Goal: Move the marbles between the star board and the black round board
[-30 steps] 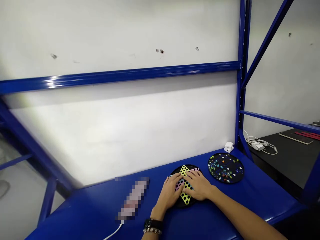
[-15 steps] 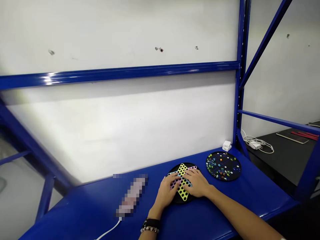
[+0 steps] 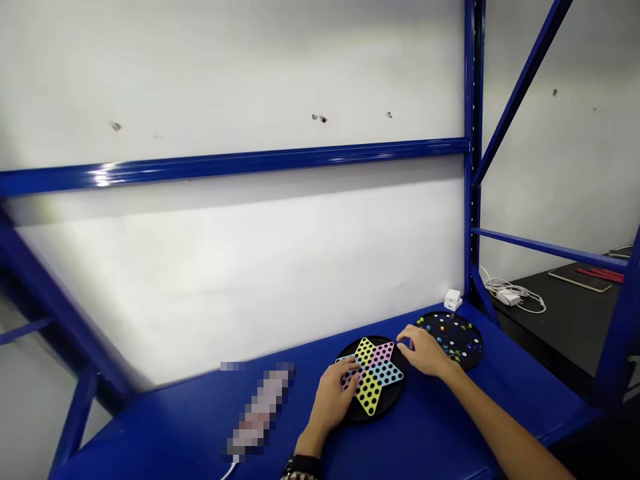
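Observation:
A star-shaped Chinese checkers board (image 3: pixel 371 377), yellow, pink and blue with rows of dark holes, lies on a round black tray (image 3: pixel 393 398) on the blue shelf. My left hand (image 3: pixel 334 392) rests over the star's left points, fingers spread on it. Just past the star's upper right side is my right hand (image 3: pixel 424 350), between the board and a second round black tray (image 3: pixel 473 357). Its fingers are bent and apart, with nothing visible in them. Coloured glass marbles (image 3: pixel 454 352) are scattered on that second tray, partly hidden behind my right hand.
White power adapters (image 3: pixel 453 300) sit behind the marble tray. A blurred-out long object (image 3: pixel 263 410) with a white cable lies to the left. Blue metal posts and bars (image 3: pixel 300 159) frame the shelf before a white wall. A black table (image 3: pixel 560 320) holds a cable at right.
My right hand has left the star board and moved right and up toward the marble tray. My left hand stays on the board. The view has tilted slightly upward.

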### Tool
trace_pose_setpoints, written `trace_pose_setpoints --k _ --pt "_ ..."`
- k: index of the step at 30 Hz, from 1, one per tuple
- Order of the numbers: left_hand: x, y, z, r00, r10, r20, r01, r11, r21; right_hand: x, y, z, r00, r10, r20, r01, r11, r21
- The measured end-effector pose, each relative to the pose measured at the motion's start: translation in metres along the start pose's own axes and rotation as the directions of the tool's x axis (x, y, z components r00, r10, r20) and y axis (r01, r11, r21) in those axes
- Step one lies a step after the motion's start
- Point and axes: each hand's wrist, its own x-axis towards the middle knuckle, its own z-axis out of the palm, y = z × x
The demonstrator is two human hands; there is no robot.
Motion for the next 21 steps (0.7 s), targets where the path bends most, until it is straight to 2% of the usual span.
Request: trace_pose_setpoints --k 5,8,14,21 --pt "0.002 0.004 -0.001 1.0 0.021 -0.017 -0.021 1.0 -0.007 -0.028 0.046 -0.046 0.977 0.168 0.13 -0.14 0.969 -0.202" --pt "0.003 0.005 0.001 0.999 0.024 -0.027 -0.024 1.0 -0.014 -0.044 0.059 -0.058 0.965 0.191 0.177 -0.148 0.961 -0.232" --pt "0.003 0.004 0.004 0.999 0.04 -0.028 -0.041 0.999 -0.023 -0.051 0.065 -0.047 0.972 0.126 0.2 -0.079 0.97 -0.228" --pt "0.003 0.012 0.001 0.999 0.031 -0.011 -0.032 0.999 -0.038 -0.043 0.074 -0.04 0.958 0.206 0.198 -0.134 0.936 -0.326"
